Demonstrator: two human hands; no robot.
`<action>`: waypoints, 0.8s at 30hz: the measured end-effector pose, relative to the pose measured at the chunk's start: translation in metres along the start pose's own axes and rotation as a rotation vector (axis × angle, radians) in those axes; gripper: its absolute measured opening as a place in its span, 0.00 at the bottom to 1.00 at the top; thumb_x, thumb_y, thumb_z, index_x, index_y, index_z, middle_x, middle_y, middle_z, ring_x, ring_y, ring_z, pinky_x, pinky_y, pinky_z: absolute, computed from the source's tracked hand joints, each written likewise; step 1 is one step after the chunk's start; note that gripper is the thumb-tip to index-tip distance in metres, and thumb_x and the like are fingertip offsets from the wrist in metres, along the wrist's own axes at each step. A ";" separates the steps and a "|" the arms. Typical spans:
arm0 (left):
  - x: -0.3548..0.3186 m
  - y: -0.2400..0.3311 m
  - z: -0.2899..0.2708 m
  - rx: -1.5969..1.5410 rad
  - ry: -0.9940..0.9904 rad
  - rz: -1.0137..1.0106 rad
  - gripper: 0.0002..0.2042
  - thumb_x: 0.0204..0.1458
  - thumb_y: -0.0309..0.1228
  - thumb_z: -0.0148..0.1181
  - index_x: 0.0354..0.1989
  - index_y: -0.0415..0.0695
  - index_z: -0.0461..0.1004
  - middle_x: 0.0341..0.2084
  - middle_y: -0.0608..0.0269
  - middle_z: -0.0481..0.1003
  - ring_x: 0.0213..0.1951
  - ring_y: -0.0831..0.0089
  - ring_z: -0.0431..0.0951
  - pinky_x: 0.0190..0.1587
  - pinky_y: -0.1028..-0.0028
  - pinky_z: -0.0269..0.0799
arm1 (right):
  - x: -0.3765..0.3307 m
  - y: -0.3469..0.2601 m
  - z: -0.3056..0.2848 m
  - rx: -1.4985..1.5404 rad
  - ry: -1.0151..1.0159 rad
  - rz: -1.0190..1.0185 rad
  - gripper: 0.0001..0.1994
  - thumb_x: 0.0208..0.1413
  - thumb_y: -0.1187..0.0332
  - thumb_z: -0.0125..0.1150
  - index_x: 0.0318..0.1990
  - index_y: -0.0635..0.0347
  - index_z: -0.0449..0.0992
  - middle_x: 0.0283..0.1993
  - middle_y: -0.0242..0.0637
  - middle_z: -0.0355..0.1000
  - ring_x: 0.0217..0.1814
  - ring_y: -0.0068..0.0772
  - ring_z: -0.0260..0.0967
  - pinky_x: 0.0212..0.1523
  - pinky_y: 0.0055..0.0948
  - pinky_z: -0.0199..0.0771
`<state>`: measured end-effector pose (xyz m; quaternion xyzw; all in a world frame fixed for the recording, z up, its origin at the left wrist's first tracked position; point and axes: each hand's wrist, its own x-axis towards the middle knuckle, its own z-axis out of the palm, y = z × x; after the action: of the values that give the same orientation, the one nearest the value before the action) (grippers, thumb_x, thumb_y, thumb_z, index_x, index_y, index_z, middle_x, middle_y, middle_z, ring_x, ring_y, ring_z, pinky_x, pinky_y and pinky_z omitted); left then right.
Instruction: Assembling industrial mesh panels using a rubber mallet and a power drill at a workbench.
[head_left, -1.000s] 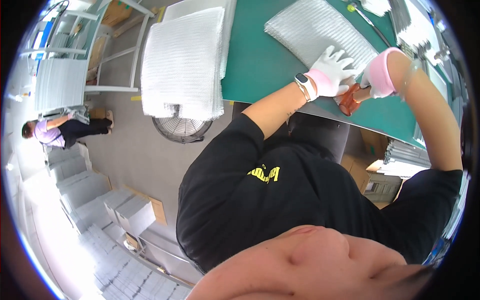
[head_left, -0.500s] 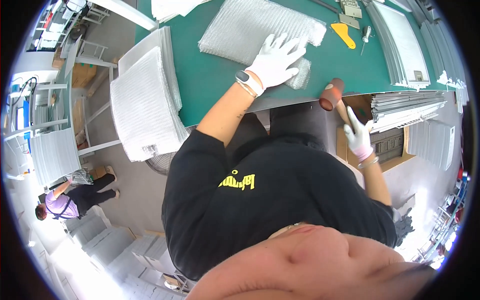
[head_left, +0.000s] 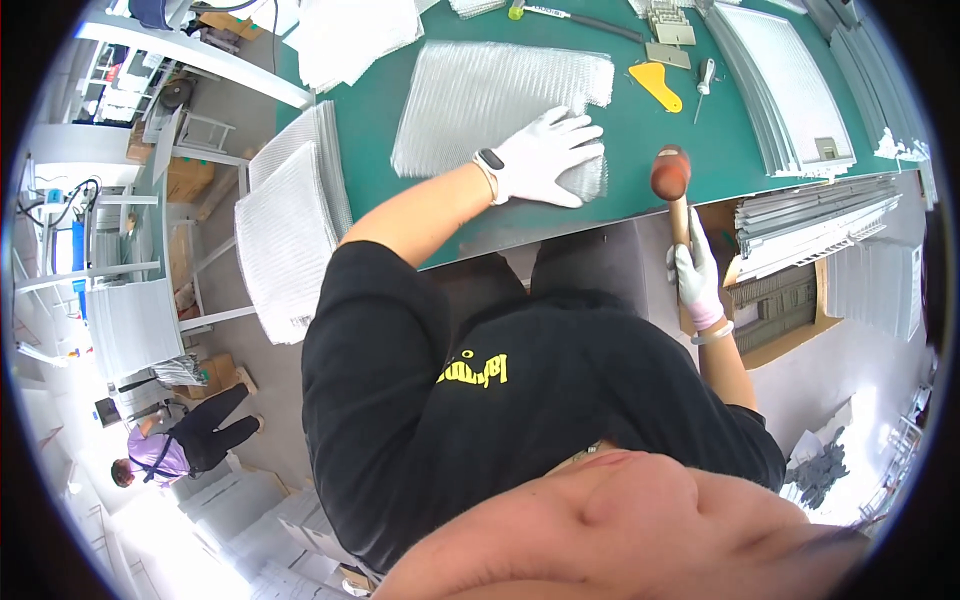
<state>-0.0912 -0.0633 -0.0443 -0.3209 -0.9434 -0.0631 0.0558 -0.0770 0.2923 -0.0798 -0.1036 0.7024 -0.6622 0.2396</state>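
Note:
A stack of silvery mesh sheets point(head_left: 462, 100) lies on the green tabletop near its front edge, with a notch in its right side. Spread flat across the stack's near right part is my gloved left hand point(head_left: 548, 160), fingers apart and pointing right. My gloved right hand point(head_left: 697, 275) is closed around the wooden handle of a mallet point(head_left: 670, 174). The mallet's reddish-brown head is up, just right of the mesh stack and apart from it. The handle's lower end is hidden in my grip.
A yellow scraper point(head_left: 656, 86), a screwdriver point(head_left: 705, 88) and a hammer point(head_left: 590, 22) lie beyond the mallet. Panels point(head_left: 785, 95) are stacked at the right. More mesh sheets point(head_left: 285, 225) overhang the left edge. Below the table's right side stands an open carton point(head_left: 800, 335). A person point(head_left: 165, 450) works far left.
My right hand has swung the mallet more upright, and its fingers now wrap the handle. My left hand stays spread on the mesh stack. The whole view has shifted a little.

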 end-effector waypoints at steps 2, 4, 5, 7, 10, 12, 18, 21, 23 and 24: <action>0.012 0.019 0.007 -0.039 0.010 -0.094 0.42 0.48 0.58 0.62 0.66 0.42 0.65 0.67 0.47 0.62 0.71 0.50 0.56 0.73 0.49 0.43 | 0.007 0.003 -0.009 -0.101 -0.047 0.004 0.30 0.67 0.68 0.52 0.76 0.51 0.54 0.28 0.25 0.65 0.24 0.14 0.57 0.27 0.18 0.66; 0.030 0.035 0.015 -0.043 0.068 -0.520 0.44 0.48 0.62 0.60 0.67 0.40 0.64 0.67 0.45 0.61 0.72 0.48 0.53 0.73 0.47 0.39 | 0.022 -0.005 -0.021 -0.320 -0.072 -0.031 0.30 0.66 0.64 0.54 0.74 0.53 0.57 0.28 0.28 0.67 0.24 0.17 0.60 0.28 0.22 0.68; 0.039 0.028 0.021 -0.060 0.063 -0.664 0.48 0.48 0.66 0.57 0.69 0.39 0.60 0.70 0.44 0.56 0.74 0.47 0.48 0.73 0.46 0.35 | 0.034 -0.017 -0.021 -0.406 -0.090 -0.070 0.30 0.65 0.64 0.55 0.73 0.54 0.58 0.28 0.32 0.68 0.24 0.19 0.62 0.29 0.25 0.69; 0.059 -0.006 0.024 -0.069 0.098 -0.835 0.49 0.47 0.66 0.56 0.70 0.38 0.58 0.72 0.43 0.53 0.74 0.47 0.46 0.73 0.46 0.34 | 0.055 -0.059 -0.011 -0.489 -0.120 -0.113 0.29 0.64 0.68 0.54 0.73 0.53 0.60 0.28 0.34 0.68 0.25 0.20 0.61 0.31 0.26 0.70; 0.073 -0.053 0.025 -0.318 0.258 -1.022 0.55 0.47 0.69 0.55 0.73 0.36 0.52 0.75 0.42 0.44 0.76 0.49 0.41 0.74 0.47 0.31 | 0.094 -0.103 -0.008 -0.575 -0.121 -0.371 0.28 0.64 0.71 0.53 0.72 0.52 0.61 0.28 0.31 0.67 0.26 0.18 0.59 0.31 0.23 0.68; 0.064 -0.065 0.016 -0.457 0.310 -1.036 0.45 0.53 0.63 0.53 0.73 0.43 0.55 0.74 0.46 0.50 0.75 0.49 0.46 0.74 0.49 0.35 | 0.101 -0.136 -0.003 -0.460 -0.068 -0.343 0.28 0.65 0.71 0.52 0.73 0.51 0.61 0.28 0.28 0.67 0.27 0.16 0.57 0.29 0.21 0.66; 0.037 -0.067 0.036 0.280 0.166 -0.563 0.24 0.64 0.46 0.42 0.68 0.58 0.65 0.69 0.59 0.61 0.71 0.50 0.56 0.70 0.43 0.45 | 0.152 -0.071 -0.006 -0.979 0.048 -1.114 0.30 0.63 0.74 0.50 0.73 0.53 0.56 0.39 0.44 0.76 0.37 0.43 0.77 0.41 0.37 0.76; 0.029 -0.066 0.031 0.337 0.145 -0.581 0.24 0.65 0.46 0.41 0.68 0.58 0.65 0.70 0.60 0.61 0.71 0.50 0.55 0.70 0.41 0.44 | 0.161 -0.113 0.004 -1.338 -0.352 -0.424 0.29 0.63 0.66 0.54 0.72 0.39 0.61 0.43 0.55 0.76 0.41 0.52 0.76 0.46 0.43 0.76; 0.027 -0.069 0.033 0.311 0.132 -0.583 0.24 0.65 0.46 0.41 0.68 0.57 0.65 0.70 0.60 0.61 0.71 0.50 0.55 0.70 0.41 0.44 | 0.170 -0.128 0.000 -1.098 -0.308 -0.544 0.27 0.64 0.65 0.54 0.71 0.38 0.62 0.43 0.54 0.76 0.40 0.52 0.76 0.46 0.42 0.76; 0.027 -0.071 0.033 0.288 0.116 -0.582 0.24 0.65 0.46 0.41 0.68 0.57 0.65 0.70 0.61 0.60 0.71 0.50 0.54 0.70 0.41 0.43 | 0.173 -0.122 -0.001 -1.103 -0.311 -0.546 0.27 0.64 0.65 0.54 0.71 0.38 0.62 0.43 0.54 0.76 0.40 0.52 0.76 0.46 0.42 0.76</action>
<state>-0.1580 -0.0974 -0.0789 -0.0228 -0.9899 0.0395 0.1339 -0.2481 0.2010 0.0053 -0.4822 0.8455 -0.2176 0.0724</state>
